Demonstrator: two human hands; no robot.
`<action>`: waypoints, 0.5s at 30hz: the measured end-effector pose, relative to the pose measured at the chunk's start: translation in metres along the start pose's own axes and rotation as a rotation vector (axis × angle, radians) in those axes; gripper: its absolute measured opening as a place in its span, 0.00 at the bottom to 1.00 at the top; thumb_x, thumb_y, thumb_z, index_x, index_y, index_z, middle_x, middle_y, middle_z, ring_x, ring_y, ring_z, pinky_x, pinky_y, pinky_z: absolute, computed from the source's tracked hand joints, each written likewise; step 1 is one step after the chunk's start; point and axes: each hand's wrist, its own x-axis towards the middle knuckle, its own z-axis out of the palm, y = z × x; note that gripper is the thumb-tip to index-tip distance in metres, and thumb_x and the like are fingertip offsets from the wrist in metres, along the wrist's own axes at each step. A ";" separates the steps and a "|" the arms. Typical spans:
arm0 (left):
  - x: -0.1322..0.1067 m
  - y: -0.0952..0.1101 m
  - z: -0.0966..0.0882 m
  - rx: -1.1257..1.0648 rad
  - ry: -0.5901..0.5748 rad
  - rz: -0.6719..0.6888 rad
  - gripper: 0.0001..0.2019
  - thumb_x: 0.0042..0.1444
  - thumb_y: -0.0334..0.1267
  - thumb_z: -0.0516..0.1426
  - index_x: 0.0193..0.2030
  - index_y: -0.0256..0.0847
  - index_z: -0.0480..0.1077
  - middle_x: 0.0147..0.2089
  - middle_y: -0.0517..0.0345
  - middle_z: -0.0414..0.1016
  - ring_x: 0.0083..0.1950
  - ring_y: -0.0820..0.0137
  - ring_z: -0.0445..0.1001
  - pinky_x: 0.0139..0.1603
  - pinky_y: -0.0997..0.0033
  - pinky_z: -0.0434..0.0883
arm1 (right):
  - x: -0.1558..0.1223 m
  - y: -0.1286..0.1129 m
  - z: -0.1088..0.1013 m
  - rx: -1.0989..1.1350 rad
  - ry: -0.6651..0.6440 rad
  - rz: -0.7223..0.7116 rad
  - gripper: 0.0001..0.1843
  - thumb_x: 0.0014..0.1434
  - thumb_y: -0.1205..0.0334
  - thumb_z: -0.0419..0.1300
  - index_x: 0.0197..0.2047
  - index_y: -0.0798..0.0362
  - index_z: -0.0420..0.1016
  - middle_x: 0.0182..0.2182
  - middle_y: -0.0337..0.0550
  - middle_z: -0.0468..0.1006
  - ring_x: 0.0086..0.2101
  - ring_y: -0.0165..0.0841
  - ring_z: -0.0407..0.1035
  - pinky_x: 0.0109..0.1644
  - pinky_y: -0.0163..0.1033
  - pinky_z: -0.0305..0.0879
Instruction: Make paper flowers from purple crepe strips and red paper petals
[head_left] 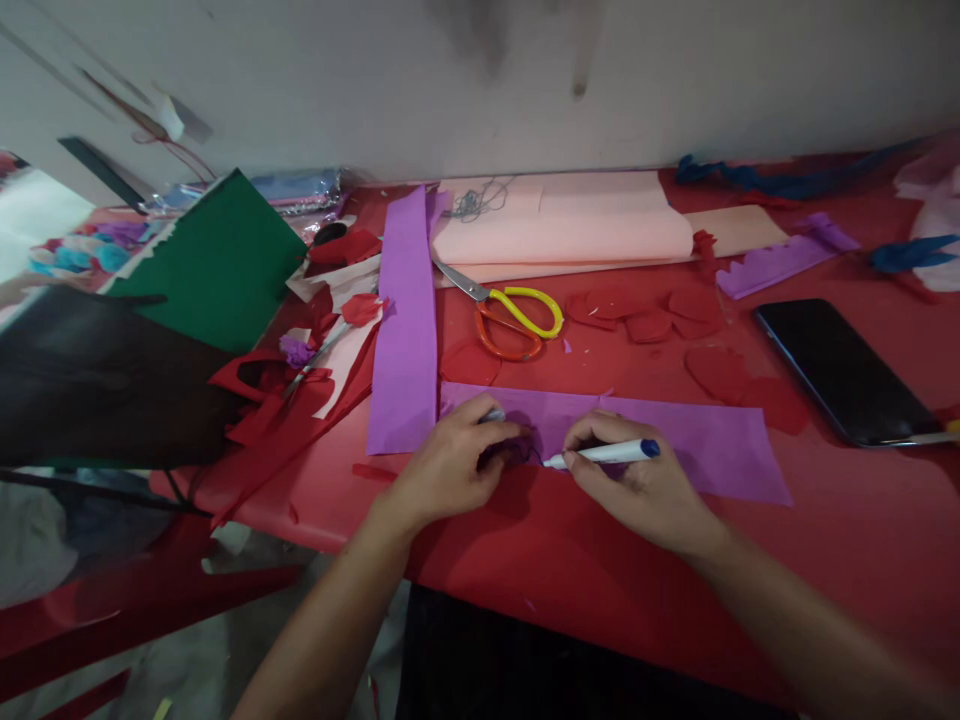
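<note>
My right hand is closed round a white marker with a blue cap, its tip touching a purple paper strip that lies flat on the red table. A dark drawn line shows beside the tip. My left hand presses down on the left part of the same strip, its fingers curled over a small round object that I cannot make out.
A second purple strip lies upright to the left. Scissors with yellow and orange handles lie behind the hands. Red cut shapes, a black phone, peach paper, green card and red scraps surround the work.
</note>
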 end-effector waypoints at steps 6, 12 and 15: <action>-0.002 0.002 -0.001 -0.024 0.046 0.028 0.21 0.53 0.23 0.52 0.51 0.41 0.73 0.40 0.53 0.68 0.42 0.68 0.69 0.41 0.67 0.70 | -0.004 -0.002 -0.006 0.122 0.062 0.131 0.05 0.57 0.65 0.56 0.29 0.50 0.69 0.25 0.36 0.71 0.28 0.30 0.66 0.30 0.34 0.63; 0.009 0.018 -0.006 0.024 0.093 -0.022 0.16 0.57 0.26 0.52 0.48 0.42 0.75 0.37 0.56 0.67 0.36 0.71 0.69 0.37 0.69 0.70 | -0.011 -0.003 -0.014 0.056 0.048 0.154 0.04 0.58 0.63 0.57 0.32 0.49 0.72 0.28 0.38 0.75 0.30 0.32 0.70 0.34 0.35 0.66; 0.020 0.018 -0.002 0.068 0.033 -0.052 0.17 0.56 0.24 0.52 0.47 0.41 0.75 0.37 0.57 0.67 0.36 0.72 0.70 0.38 0.69 0.70 | -0.012 0.000 -0.013 0.024 0.034 0.120 0.03 0.58 0.64 0.57 0.33 0.50 0.73 0.28 0.37 0.76 0.31 0.31 0.70 0.34 0.35 0.66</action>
